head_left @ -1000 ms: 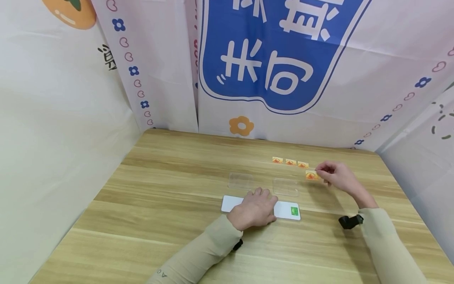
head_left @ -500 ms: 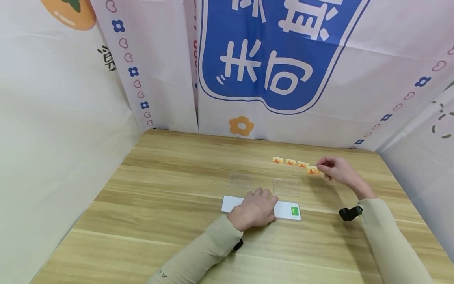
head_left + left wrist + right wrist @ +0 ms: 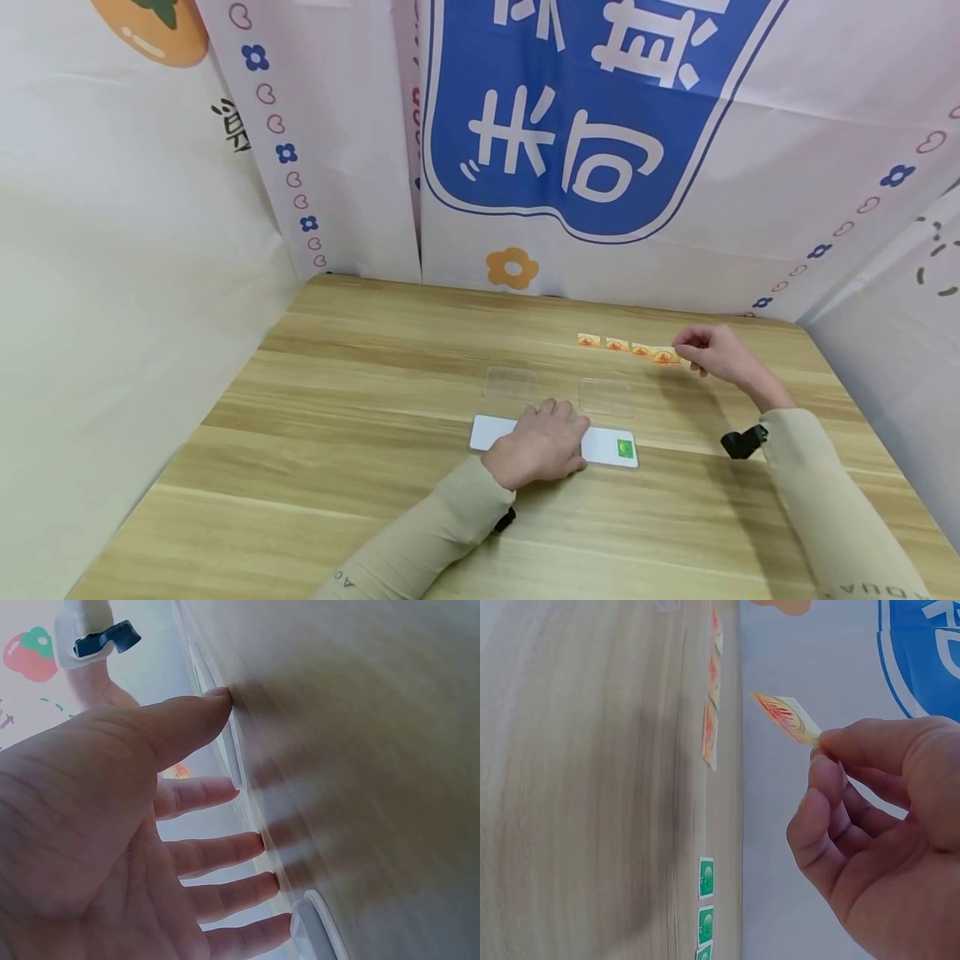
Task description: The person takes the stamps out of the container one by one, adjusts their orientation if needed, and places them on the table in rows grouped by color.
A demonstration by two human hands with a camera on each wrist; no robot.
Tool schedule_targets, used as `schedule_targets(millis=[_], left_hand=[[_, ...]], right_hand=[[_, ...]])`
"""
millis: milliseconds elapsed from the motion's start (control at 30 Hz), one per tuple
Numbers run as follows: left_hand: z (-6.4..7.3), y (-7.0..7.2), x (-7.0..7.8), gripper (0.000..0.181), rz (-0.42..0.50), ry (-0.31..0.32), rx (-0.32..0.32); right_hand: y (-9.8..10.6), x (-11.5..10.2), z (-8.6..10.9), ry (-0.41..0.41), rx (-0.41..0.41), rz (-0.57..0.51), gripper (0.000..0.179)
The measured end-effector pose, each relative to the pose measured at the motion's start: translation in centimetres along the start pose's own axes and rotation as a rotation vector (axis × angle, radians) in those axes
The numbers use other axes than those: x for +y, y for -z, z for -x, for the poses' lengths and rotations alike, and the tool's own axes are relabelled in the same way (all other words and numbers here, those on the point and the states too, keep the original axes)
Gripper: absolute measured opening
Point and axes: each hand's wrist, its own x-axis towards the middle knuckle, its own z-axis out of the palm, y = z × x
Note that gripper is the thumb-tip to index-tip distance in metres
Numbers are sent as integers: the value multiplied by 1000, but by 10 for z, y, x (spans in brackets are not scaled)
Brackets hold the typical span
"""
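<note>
My right hand (image 3: pixel 718 357) pinches a small yellow-and-red stamp (image 3: pixel 786 718) by one edge between thumb and index finger, raised over the table. Beside it lie three matching stamps (image 3: pixel 617 345) in a row; the held one overlaps the row's right end in the head view. My left hand (image 3: pixel 542 442) spreads its fingers downward, fingertips at the tabletop, between two white flat pieces, the left one (image 3: pixel 491 432) and the right one (image 3: pixel 603 446), partly covering both. The right piece bears a green stamp (image 3: pixel 626 448). In the left wrist view, the little fingertip meets one piece's rounded end (image 3: pixel 319 930).
Two clear flat plates (image 3: pixel 510 384) lie just beyond the left hand. Several green stamps (image 3: pixel 706 877) show in the right wrist view, hidden behind the right hand in the head view. A printed cloth (image 3: pixel 465 242) hangs behind the wooden table (image 3: pixel 315 467).
My right hand has moved slightly up and to the right with the pinched stamp, toward the row's right end. The left hand has stayed put.
</note>
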Motion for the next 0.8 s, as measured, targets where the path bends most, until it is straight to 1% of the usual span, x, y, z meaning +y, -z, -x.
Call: schedule_targets(millis=[467, 633, 800], left_hand=[[1, 1, -2, 44, -10, -6, 9], [2, 2, -1, 45, 6, -1, -2], [2, 1, 1, 45, 12, 10, -6]], right_hand=[[3, 4, -17, -30, -9, 36, 22], [5, 7, -18, -51, -26, 41, 20], [6, 11, -17, -43, -33, 36, 20]])
